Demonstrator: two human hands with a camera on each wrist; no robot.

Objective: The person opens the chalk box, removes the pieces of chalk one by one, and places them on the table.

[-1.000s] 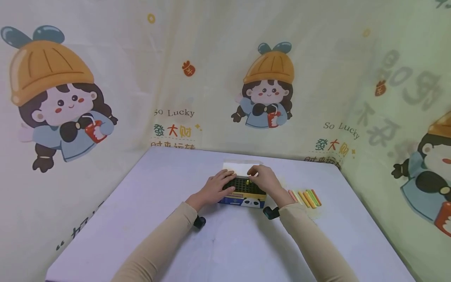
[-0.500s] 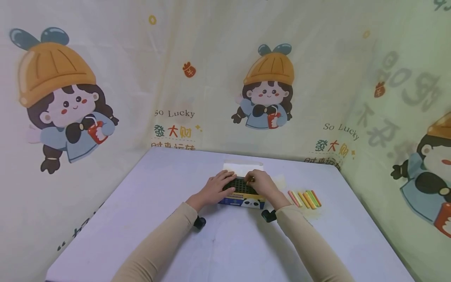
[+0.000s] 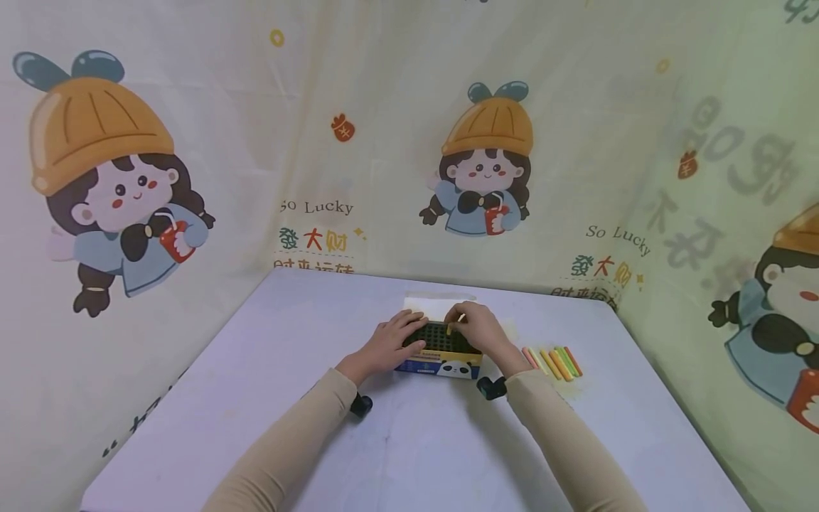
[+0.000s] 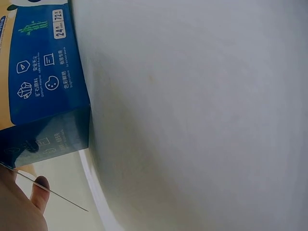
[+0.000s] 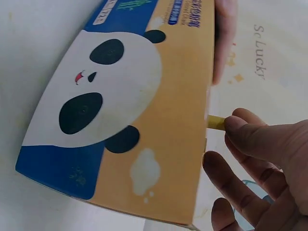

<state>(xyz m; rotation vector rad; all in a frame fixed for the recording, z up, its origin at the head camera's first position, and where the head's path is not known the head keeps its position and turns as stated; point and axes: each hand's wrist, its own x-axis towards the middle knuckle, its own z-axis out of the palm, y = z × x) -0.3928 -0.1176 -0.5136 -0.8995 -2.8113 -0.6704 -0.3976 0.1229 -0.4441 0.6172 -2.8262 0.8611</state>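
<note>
A blue and yellow chalk box [image 3: 419, 365] with a panda on its front stands on the table, its top raised. Inside it a black holder [image 3: 434, 336] shows rows of holes. My left hand [image 3: 388, 343] rests over the box's left end, fingers extended across the top and thumb along the near rim. Between thumb and forefinger my right hand [image 3: 480, 330] pinches a yellow chalk stick [image 5: 216, 122], held upright at the holder's right half. In the right wrist view the stick's lower end is hidden behind the box front; the other fingers reach beside the rim.
Several coloured chalk sticks [image 3: 555, 363] lie side by side on the white table [image 3: 384, 455] to the right of the box. The white lid flap [image 3: 430, 307] stands up behind the holder. A printed curtain [image 3: 384, 142] hangs beyond the table.
My right hand dips toward the holder, nearly hiding the yellow chalk stick, then rises slightly so the stick shows again. My left hand stays on the box.
</note>
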